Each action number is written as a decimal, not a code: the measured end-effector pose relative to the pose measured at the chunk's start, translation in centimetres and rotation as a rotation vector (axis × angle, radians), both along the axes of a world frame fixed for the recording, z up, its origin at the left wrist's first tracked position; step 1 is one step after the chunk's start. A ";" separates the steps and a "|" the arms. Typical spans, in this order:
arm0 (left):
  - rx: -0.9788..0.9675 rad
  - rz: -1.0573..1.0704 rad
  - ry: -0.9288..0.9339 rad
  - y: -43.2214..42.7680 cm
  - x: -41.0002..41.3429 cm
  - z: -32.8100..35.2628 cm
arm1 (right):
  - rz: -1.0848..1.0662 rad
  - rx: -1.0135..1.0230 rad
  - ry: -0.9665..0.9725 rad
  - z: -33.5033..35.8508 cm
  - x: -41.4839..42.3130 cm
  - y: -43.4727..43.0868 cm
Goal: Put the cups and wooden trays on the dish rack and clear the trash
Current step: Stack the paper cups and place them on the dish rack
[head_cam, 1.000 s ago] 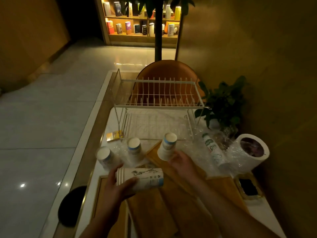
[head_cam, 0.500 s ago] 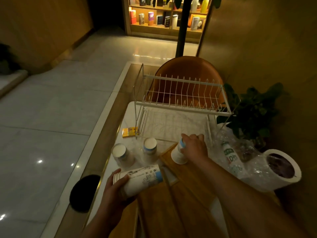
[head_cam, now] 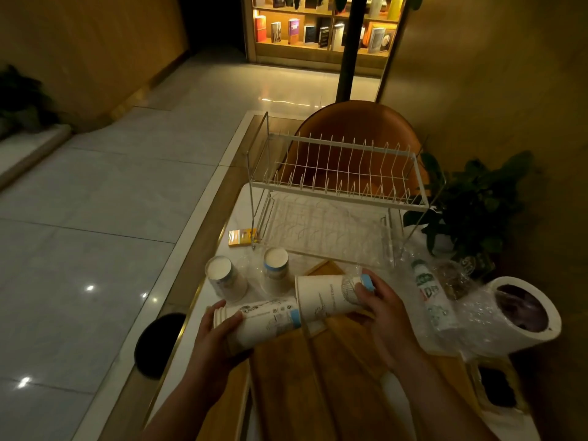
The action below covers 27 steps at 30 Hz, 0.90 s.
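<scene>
My left hand grips a stack of paper cups lying sideways, base to the right. My right hand holds a single paper cup by its blue-banded base, its open mouth turned left against the base of the stack. Two more paper cups stand upside down on the table just beyond. Wooden trays lie under my hands. The white wire dish rack stands empty at the back of the table.
A plastic bottle lies in crumpled clear wrap beside a white roll at the right. A small yellow box sits by the rack's left leg. A potted plant, an orange chair and a black bin surround the table.
My right hand lifted the cup from the table, tipped it sideways and brought its mouth to the base of the stack in my left hand. The view shifted left.
</scene>
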<state>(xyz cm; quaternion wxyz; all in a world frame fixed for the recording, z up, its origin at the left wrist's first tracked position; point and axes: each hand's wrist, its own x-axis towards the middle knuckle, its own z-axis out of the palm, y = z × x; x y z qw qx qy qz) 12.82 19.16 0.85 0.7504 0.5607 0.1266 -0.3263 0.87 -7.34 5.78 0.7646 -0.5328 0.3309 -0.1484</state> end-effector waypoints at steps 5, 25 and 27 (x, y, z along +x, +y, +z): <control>0.011 0.019 -0.051 0.4 -0.6 0.3 | 0.044 -0.064 0.023 0.0 -0.3 0.0; 0.017 -0.150 -0.139 1.0 -2.7 0.8 | 0.291 -0.033 0.080 -3.7 1.0 7.7; 0.003 -0.100 -0.094 1.8 -2.4 0.0 | 0.410 -0.081 0.123 -3.9 2.6 7.2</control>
